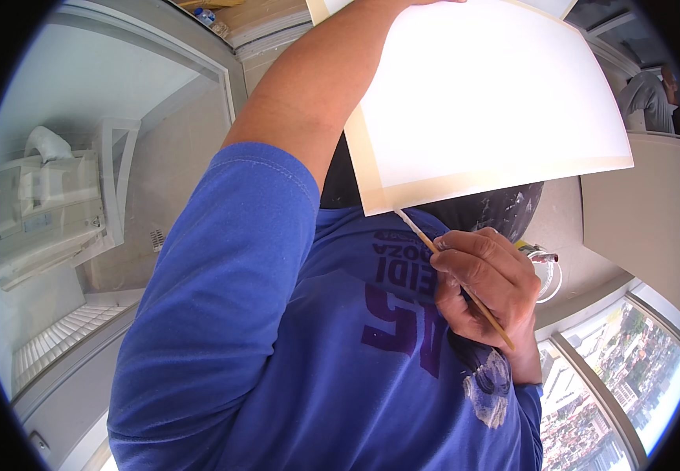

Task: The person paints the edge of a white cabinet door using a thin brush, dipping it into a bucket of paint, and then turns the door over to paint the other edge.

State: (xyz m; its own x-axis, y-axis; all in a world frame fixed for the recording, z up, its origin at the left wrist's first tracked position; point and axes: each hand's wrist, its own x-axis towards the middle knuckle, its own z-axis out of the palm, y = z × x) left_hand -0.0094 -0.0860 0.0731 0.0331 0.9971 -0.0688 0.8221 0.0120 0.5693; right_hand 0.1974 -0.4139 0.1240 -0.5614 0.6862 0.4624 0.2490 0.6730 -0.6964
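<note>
Head view: the right hand (488, 286) has its fingers (473, 255) closed around a thin wooden brush (454, 269), held like a pencil. The brush tip touches the lower edge of a pale board (489, 94) just above the hand.

The left arm (308, 86), in a blue sleeve (230, 298), reaches up along the board's left side. Its hand is at the top edge of the picture, mostly cut off, so whether those fingers grip the board or only press against it cannot be told.

As for progress, the middle of the board reads bright white, while a tan band runs along its left and lower edges. Judging by that, the broad face looks covered and the border strip is what is left. The brush sits right on that strip at the lower left, so the edge work seems to be in hand and not finished. The right and top edges are too washed out or cut off to judge.

A grey-white smear of paint (488, 385) marks the blue shirt below the right wrist. Behind the hand a dark, paint-speckled round thing (505, 208) shows under the board. To the left is a white appliance (38, 212), at lower right a window (630, 369) over a town. Another person (648, 98) stands at the upper right, apart from the work.
</note>
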